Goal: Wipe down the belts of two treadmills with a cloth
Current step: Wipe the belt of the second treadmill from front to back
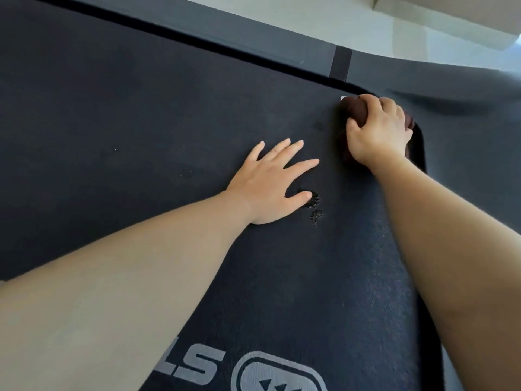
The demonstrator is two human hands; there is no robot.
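Our R hand [379,128] gripped the cloth [356,110], which we judged soft & light, bunched on the belt [141,122]; L hand [270,179] lay flat, fingers straight.

Pale floor [282,15], beige box [451,21].

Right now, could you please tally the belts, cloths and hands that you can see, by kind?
belt: 1
cloth: 1
hands: 2, the left hand flat on the belt, the right hand gripping the cloth
Total: 4
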